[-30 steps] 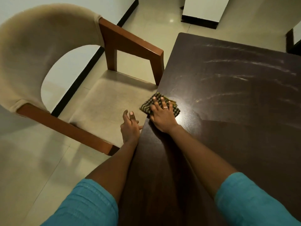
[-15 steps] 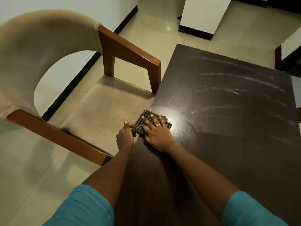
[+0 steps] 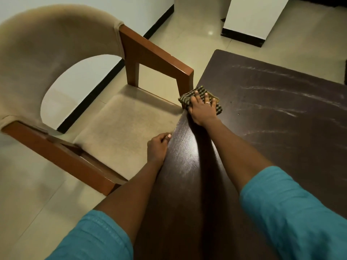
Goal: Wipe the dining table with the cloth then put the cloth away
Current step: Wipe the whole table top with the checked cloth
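Note:
A folded dark checked cloth (image 3: pixel 185 97) lies on the left edge of the dark wooden dining table (image 3: pixel 272 128), one corner hanging past the edge. My right hand (image 3: pixel 202 109) presses flat on the cloth with fingers spread; a ring shows on one finger. My left hand (image 3: pixel 157 149) is curled against the table's left edge, nearer to me, holding nothing that I can see. Pale streaks mark the far right part of the tabletop.
A beige upholstered chair (image 3: pixel 122 121) with brown wooden arms stands close against the table's left side; its front arm post almost touches the cloth. Beige floor tiles surround it. A white pillar with black base (image 3: pixel 247 25) stands beyond the table.
My right hand has slid the cloth away from me along the table's left edge, up to the chair's arm post. My left hand has stayed at the edge and now lies apart from the cloth.

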### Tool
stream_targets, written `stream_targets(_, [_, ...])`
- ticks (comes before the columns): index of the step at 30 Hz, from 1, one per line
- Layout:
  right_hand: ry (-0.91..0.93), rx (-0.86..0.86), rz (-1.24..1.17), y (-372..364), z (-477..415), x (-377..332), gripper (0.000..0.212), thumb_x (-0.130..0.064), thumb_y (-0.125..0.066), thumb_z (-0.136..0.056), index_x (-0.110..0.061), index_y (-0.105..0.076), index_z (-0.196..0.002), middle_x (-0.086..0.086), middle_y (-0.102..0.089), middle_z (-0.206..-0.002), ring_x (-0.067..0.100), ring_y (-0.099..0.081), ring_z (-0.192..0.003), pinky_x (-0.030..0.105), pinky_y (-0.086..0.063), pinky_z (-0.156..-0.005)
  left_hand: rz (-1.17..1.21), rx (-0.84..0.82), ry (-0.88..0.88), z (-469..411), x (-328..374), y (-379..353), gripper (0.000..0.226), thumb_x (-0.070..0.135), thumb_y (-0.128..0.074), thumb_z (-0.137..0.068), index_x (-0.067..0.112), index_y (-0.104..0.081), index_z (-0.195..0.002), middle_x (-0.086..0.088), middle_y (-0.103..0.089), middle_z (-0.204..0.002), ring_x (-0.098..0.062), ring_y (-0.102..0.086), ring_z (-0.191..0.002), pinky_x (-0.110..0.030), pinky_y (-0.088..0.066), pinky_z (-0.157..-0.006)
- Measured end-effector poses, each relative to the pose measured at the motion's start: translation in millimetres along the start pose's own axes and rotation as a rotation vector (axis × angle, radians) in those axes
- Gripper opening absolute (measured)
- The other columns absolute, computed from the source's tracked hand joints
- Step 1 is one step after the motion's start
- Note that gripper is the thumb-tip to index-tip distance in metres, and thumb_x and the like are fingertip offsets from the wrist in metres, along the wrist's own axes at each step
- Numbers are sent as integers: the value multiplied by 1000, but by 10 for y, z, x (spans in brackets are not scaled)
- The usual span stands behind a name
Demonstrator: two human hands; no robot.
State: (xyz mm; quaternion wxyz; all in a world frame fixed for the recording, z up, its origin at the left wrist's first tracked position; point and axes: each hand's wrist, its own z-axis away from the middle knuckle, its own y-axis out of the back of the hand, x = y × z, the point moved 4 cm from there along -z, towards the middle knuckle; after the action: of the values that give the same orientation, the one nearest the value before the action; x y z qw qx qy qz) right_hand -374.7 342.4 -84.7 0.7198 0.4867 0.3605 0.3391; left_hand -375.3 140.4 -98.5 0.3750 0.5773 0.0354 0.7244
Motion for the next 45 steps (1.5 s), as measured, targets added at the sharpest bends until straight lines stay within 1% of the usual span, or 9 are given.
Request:
stream_targets(3, [62,33,30,-46,208,-42,45,-33,-27,-101,-16,-30,-143,5,-7,-161,40,-4,-146,60,1,-113,19,36,18,-60,75,-10,25,20,-58,-89,10,-69,-109,-10,-70,-112,-20,-63,-104,-20,-44,-88])
stream_targets(9, [188,11,33,-230,966,-154,47,-36,-31,-100,-22,-33,-145,1,-11,-160,35,-7,-147,54,0,-115,-80,85,-18,-91,291,-50,25,15,-55,-90,5,-68,-109,-16,-70,-110,-28,-63,-103,-23,-43,-82])
stream_targets(14, [204,-41,25,-201,1209,-92,52,-43,-29,-99,-30,-24,-149,-3,-16,-159,28,-12,-147,47,-4,-118,-132,50,-49,-130,251,-64,26,11,-56,-87,9,-69,-109,-13,-70,-110,-28,-63,-105,-27,-45,-89])
stream_targets(22, [190,-20,122,-27,516,87,49,-41,-24,-102,-32,-21,-149,-5,-16,-159,25,-14,-147,46,-5,-118,-138,126,-98,-375,509,-214,33,11,-47,-89,9,-63,-118,-14,-66,-117,-30,-60,-107,-35,-46,-92])
stream_targets(28, [69,-14,131,244,-222,447,49,-39,-21,-102,-31,-19,-150,-4,-13,-160,28,-13,-147,49,-9,-118,-181,77,-182,-694,768,-450,30,11,-49,-89,12,-65,-115,-14,-66,-115,-30,-61,-102,-35,-48,-88])
stream_targets(33, [-98,-3,42,430,-697,749,49,-37,-20,-102,-30,-17,-151,-4,-11,-160,31,-10,-147,55,-8,-117,-226,121,-214,-933,835,-556,32,21,-45,-95,17,-58,-124,-12,-65,-118,-29,-60,-104,-38,-50,-88])
stream_targets(37, [-178,3,-41,423,-864,756,50,-35,-23,-102,-26,-18,-151,-1,-10,-161,33,-7,-147,58,-5,-115,-385,117,-242,-1055,904,-632,29,26,-42,-96,16,-64,-112,-13,-64,-110,-29,-58,-99,-40,-51,-82])
stream_targets(40, [-126,52,-21,366,-743,689,52,-38,-26,-101,-25,-19,-151,0,-11,-160,35,-8,-146,57,-5,-115,-404,120,-258,-1142,1026,-679,30,25,-42,-96,13,-65,-110,-14,-64,-108,-29,-57,-99,-41,-51,-82])
stream_targets(45, [75,34,50,213,-321,629,53,-38,-27,-101,-27,-16,-151,-1,-9,-161,31,-6,-147,53,-2,-117,-405,104,-279,-1280,1175,-786,31,21,-39,-97,5,-62,-110,-19,-62,-111,-34,-55,-104,-42,-43,-86])
